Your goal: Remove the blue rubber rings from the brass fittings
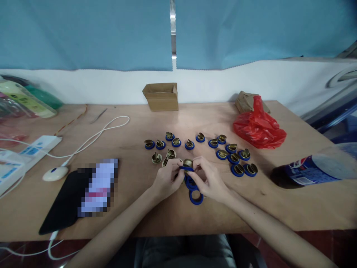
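Between my two hands, over the table's middle, is a round brass-coloured fitting (188, 162) with a blue ring (186, 168) at its lower side. My left hand (169, 178) pinches it from the left, fingertips closed. From the right, my right hand (208, 178) grips the same piece with thumb and fingers. Loose blue rings (196, 197) lie just below the hands, partly covered by them. Several brass fittings without blue rings (156, 158) rest beside my left hand. Brass fittings seated in blue rings (233, 158) are spread behind and to the right.
An open cardboard box (164, 98) stands against the wall. At right are a red plastic bag (259, 128) and a cola bottle (304, 171) on its side. A phone (99, 188), a black flat case (64, 201), white cables (92, 139) and a power strip (33, 152) occupy the left.
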{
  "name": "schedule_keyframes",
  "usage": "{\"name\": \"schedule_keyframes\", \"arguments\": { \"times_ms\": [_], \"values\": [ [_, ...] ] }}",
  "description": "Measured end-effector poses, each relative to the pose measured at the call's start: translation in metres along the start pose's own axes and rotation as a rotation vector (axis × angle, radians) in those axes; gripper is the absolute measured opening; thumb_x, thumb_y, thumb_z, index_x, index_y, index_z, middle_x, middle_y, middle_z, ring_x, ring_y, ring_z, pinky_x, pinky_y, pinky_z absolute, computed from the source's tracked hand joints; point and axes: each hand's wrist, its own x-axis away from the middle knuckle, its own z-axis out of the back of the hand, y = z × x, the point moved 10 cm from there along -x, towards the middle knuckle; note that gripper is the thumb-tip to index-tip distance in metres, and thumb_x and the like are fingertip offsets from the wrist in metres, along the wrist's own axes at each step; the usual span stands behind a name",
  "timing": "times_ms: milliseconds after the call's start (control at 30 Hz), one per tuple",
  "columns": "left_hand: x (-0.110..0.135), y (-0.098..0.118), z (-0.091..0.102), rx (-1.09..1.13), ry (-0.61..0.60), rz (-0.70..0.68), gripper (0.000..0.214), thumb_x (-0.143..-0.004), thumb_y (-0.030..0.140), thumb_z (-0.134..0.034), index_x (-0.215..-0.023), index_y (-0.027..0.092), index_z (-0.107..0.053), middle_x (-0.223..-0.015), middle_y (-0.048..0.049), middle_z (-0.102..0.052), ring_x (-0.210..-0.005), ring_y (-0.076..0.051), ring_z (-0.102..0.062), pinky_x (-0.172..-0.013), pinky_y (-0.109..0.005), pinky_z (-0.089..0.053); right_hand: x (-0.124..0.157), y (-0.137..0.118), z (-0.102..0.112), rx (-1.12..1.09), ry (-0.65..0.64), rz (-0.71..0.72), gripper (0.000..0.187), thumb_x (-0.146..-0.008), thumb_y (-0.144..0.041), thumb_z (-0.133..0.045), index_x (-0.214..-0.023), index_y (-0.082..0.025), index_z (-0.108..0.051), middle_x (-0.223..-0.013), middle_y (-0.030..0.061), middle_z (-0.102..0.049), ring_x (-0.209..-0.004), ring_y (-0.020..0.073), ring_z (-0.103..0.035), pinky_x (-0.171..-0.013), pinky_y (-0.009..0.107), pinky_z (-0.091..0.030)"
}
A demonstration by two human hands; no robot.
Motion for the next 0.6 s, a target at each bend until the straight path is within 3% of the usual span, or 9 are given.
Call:
{"name": "schedule_keyframes", "arguments": {
  "times_ms": [133,367,500,600],
  "values": [
    [-0.001,-0.004,0.000,-0.017,-0.010,0.025,0.020,-0.091,0.011,-0.054,-0.108,0.021,-0.050,-0.077,0.0025,-0.073,-0.060,-0.009,-0.071,-0.055,-0.014,-0.053,0.000,0.012,0.001,-0.166,0.022,-0.122,0.012,-0.092,-0.027,-0.064,-0.089,-0.022,-0.053,-0.088,0.0017,-0.058,-0.077,0.0152,-0.057,-0.071,0.030,-0.050],
    [0.005,0.001,-0.007,-0.022,-0.046,-0.064,0.017,-0.096,0.021,-0.058,-0.113,0.019,-0.060,-0.099,-0.0054,-0.075,-0.082,-0.013,-0.075,-0.075,-0.021,-0.062,-0.001,0.043,0.005,-0.487,0.040,-0.387,0.022,-0.092,-0.042,-0.065,-0.099,-0.021,-0.067,-0.093,0.0041,-0.070,-0.086,0.0181,-0.065,-0.078,0.032,-0.056],
    [0.006,0.008,-0.009,-0.045,-0.074,-0.116,0.019,-0.095,0.018,-0.059,-0.114,0.020,-0.061,-0.098,-0.0041,-0.076,-0.081,-0.014,-0.074,-0.075,-0.024,-0.063,0.000,0.057,0.005,-0.614,0.060,-0.459,0.024,-0.090,-0.041,-0.066,-0.103,-0.022,-0.071,-0.098,0.0051,-0.073,-0.080,0.0175,-0.067,-0.077,0.035,-0.058],
    [0.005,0.016,-0.012,-0.066,-0.106,-0.151,0.020,-0.093,0.013,-0.059,-0.112,0.019,-0.061,-0.094,-0.0033,-0.076,-0.081,-0.014,-0.074,-0.076,-0.024,-0.061,0.000,0.061,0.011,-0.617,0.104,-0.459,0.025,-0.089,-0.040,-0.068,-0.107,-0.023,-0.072,-0.106,0.0053,-0.073,-0.086,0.0179,-0.068,-0.082,0.036,-0.058]
  ]
}}
